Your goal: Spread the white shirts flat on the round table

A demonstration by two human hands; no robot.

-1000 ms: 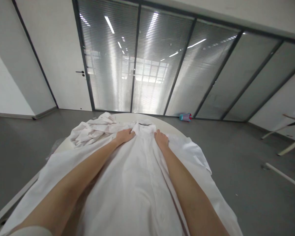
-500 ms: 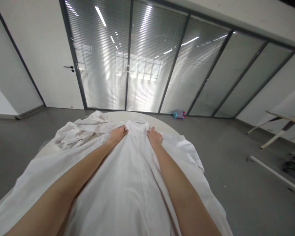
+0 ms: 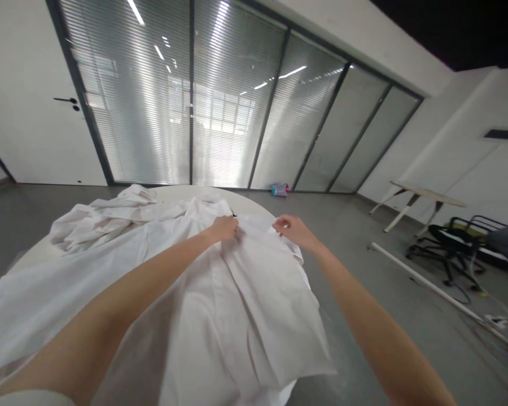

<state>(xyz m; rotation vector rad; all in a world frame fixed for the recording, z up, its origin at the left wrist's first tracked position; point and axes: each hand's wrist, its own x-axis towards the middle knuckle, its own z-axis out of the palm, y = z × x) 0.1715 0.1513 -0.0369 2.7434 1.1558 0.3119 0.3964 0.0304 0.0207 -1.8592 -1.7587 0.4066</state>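
A white button-front shirt (image 3: 262,282) lies spread over the round white table (image 3: 248,204), its lower part draping toward me. My left hand (image 3: 224,228) is closed on the shirt near its top, with a small dark spot just beyond the fingers. To the right, my right hand (image 3: 295,231) pinches the shirt's cloth at the right edge, thumb and forefinger together. Beyond my left forearm lies a bunched heap of white cloth (image 3: 105,220); whether it is separate from the shirt I cannot tell.
Behind the table runs a glass partition with blinds (image 3: 220,124), beside a white door (image 3: 25,113). A striped blue and pink object (image 3: 280,190) lies on the floor near the glass. At right are a wooden-topped table (image 3: 427,193), a black office chair (image 3: 452,242) and a white pole (image 3: 423,279).
My view has swung right. My right hand has gone from beside the collar out to the shirt's right edge. My left hand has shifted right, and the shirt's front has been pulled rightward.
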